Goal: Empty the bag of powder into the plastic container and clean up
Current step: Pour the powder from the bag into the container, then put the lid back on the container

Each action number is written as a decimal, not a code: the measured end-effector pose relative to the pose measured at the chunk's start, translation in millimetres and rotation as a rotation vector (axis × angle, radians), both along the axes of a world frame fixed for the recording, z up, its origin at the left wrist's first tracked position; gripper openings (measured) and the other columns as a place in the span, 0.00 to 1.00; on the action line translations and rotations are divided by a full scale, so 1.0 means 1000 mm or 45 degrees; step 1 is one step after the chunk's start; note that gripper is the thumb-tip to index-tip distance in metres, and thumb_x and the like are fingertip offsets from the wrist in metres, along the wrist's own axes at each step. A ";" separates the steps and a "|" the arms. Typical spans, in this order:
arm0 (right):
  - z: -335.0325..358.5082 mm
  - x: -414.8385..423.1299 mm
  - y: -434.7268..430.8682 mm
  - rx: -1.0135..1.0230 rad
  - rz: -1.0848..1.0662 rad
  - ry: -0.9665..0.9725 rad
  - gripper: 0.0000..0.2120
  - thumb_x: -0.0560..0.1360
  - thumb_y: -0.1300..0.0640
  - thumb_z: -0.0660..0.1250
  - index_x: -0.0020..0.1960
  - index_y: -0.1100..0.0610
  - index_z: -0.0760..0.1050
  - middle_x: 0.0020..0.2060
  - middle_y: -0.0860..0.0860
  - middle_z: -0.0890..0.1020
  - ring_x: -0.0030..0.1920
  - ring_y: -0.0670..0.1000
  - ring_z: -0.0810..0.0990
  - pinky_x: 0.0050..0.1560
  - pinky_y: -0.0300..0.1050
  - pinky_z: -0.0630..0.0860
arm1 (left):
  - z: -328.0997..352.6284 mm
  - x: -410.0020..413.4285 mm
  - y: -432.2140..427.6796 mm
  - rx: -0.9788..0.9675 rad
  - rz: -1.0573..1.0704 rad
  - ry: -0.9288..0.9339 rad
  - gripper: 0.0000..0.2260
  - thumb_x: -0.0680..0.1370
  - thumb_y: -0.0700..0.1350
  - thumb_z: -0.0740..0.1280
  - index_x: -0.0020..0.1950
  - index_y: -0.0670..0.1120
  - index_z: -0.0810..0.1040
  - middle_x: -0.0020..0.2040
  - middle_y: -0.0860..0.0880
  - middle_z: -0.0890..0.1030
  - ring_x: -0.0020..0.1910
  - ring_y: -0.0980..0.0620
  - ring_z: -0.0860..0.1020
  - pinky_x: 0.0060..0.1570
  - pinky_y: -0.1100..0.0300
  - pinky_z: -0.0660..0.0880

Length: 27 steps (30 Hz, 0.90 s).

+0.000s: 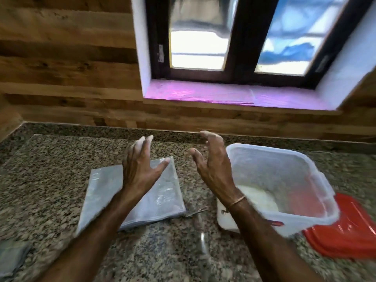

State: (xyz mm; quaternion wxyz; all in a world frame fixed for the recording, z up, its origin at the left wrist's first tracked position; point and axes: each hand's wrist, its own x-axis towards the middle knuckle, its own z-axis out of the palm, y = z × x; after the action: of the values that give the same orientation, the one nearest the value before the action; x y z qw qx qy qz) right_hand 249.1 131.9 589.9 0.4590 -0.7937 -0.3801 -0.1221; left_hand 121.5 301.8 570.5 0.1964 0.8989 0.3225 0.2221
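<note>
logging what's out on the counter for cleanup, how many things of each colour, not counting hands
clear: 2 (flattened clear plastic bag, square translucent plastic container holding white powder)
red: 1 (flat red plastic lid at the container's right)
grey: 1 (grey cloth at lower left)
total: 4
</note>
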 end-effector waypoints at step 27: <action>-0.165 0.240 -0.491 -0.917 -0.844 0.996 0.45 0.71 0.30 0.68 0.79 0.50 0.55 0.72 0.62 0.66 0.68 0.64 0.70 0.67 0.60 0.71 | -0.013 0.254 -0.414 0.207 -0.425 0.492 0.49 0.76 0.73 0.56 0.83 0.46 0.38 0.83 0.44 0.35 0.82 0.45 0.35 0.78 0.35 0.41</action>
State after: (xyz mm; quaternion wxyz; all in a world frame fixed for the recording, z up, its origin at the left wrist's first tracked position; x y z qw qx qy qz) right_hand 489.2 -358.7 424.7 0.2057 -0.9602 0.0652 0.1775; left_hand 375.2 -112.5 557.4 0.0923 0.9782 0.1825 0.0361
